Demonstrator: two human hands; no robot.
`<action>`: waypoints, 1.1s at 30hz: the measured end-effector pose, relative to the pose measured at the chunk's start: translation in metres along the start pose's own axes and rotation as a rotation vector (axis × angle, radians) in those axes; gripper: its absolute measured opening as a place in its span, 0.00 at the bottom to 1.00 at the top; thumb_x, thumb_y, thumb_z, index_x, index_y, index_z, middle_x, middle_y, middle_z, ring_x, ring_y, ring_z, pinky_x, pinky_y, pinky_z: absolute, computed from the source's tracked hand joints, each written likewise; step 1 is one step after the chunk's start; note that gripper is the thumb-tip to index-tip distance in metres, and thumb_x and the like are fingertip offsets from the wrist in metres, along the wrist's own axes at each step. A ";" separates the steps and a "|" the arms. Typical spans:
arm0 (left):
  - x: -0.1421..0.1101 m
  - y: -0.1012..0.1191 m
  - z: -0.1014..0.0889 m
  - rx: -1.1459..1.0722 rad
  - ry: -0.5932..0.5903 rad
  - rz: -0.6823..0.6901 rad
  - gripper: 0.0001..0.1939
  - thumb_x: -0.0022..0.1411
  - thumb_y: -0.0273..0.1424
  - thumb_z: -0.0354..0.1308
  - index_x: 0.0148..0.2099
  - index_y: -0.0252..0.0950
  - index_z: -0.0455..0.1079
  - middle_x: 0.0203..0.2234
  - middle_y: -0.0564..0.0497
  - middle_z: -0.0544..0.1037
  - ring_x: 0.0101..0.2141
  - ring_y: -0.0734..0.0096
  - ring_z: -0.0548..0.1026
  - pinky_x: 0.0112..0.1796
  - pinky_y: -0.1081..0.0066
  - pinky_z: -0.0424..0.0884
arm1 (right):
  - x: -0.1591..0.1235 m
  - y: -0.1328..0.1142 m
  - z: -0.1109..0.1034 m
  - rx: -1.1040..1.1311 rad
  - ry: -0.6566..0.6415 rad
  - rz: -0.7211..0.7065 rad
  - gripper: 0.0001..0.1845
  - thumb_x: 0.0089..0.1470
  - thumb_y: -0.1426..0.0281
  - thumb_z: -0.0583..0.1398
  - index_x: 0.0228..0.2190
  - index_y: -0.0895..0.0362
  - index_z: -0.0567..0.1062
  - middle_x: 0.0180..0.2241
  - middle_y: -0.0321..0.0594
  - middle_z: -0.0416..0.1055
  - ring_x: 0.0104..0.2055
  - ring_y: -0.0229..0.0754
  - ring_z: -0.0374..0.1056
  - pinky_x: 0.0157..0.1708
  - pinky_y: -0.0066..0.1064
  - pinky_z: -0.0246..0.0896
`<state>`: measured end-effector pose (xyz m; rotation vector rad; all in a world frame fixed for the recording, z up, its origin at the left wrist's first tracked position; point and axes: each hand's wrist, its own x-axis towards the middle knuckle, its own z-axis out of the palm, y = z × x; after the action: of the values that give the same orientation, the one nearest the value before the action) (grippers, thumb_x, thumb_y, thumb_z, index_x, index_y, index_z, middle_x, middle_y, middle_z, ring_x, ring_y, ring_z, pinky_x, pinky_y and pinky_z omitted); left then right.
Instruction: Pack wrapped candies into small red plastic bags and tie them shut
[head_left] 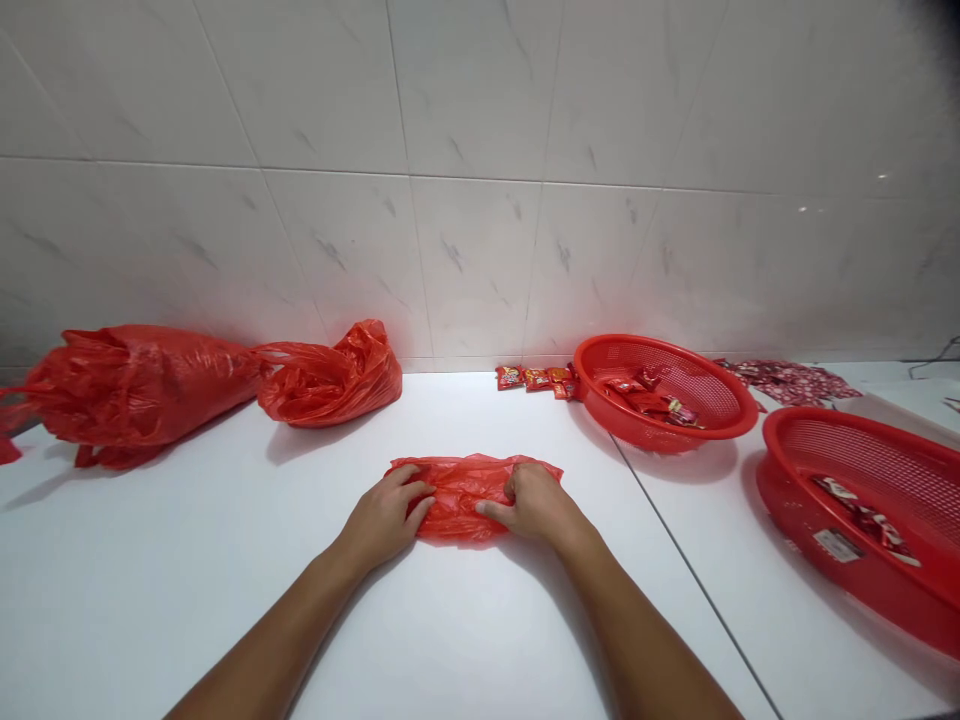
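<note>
A thin red plastic bag point(457, 490), crumpled and folded into a flat strip, lies on the white table in front of me. My left hand point(386, 510) is at the bag's left end, its fingers bent over the plastic and the thumb beside them. At the right end, my right hand point(536, 500) has its fingers curled into the plastic, with the thumb pointing left across the bag. Some fingertips of both hands are hidden.
Two filled red plastic bags point(150, 385) point(337, 380) stand at the back left. Small red packets point(536, 379) lie by the wall. Two red baskets with packets inside, a round basket point(660, 343) and a nearer basket point(795, 500), stand to the right. A seam point(690, 565) crosses the tabletop.
</note>
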<state>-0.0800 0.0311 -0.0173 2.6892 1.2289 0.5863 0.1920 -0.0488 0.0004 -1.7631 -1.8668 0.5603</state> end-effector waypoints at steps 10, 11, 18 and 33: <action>-0.006 0.021 -0.014 -0.045 -0.145 0.025 0.18 0.57 0.42 0.68 0.46 0.39 0.75 0.63 0.39 0.68 0.55 0.47 0.74 0.55 0.53 0.74 | -0.001 -0.019 0.008 0.010 0.230 -0.096 0.22 0.57 0.63 0.69 0.53 0.50 0.78 0.52 0.45 0.73 0.50 0.48 0.73 0.48 0.38 0.68; -0.006 0.021 -0.014 -0.046 -0.146 0.042 0.19 0.56 0.42 0.69 0.46 0.39 0.74 0.67 0.39 0.63 0.59 0.45 0.72 0.57 0.52 0.73 | -0.003 -0.020 0.008 0.017 0.185 -0.064 0.32 0.55 0.61 0.70 0.60 0.47 0.74 0.57 0.47 0.71 0.53 0.50 0.72 0.51 0.40 0.68; -0.005 0.016 -0.014 -0.055 -0.151 0.103 0.28 0.58 0.42 0.69 0.58 0.41 0.72 0.64 0.42 0.71 0.61 0.46 0.70 0.61 0.49 0.68 | -0.004 -0.010 0.005 -0.092 -0.147 0.098 0.60 0.41 0.50 0.75 0.71 0.47 0.61 0.68 0.53 0.62 0.64 0.62 0.66 0.55 0.52 0.67; -0.004 -0.002 -0.006 -0.003 -0.097 0.115 0.33 0.61 0.48 0.67 0.65 0.43 0.71 0.66 0.44 0.71 0.64 0.43 0.68 0.62 0.45 0.68 | 0.004 -0.015 0.015 -0.024 -0.197 -0.120 0.47 0.53 0.48 0.71 0.70 0.38 0.63 0.77 0.38 0.43 0.78 0.65 0.31 0.70 0.68 0.36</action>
<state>-0.0864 0.0289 -0.0132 2.7646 1.0544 0.4642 0.1706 -0.0455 -0.0021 -1.6478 -2.1053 0.6892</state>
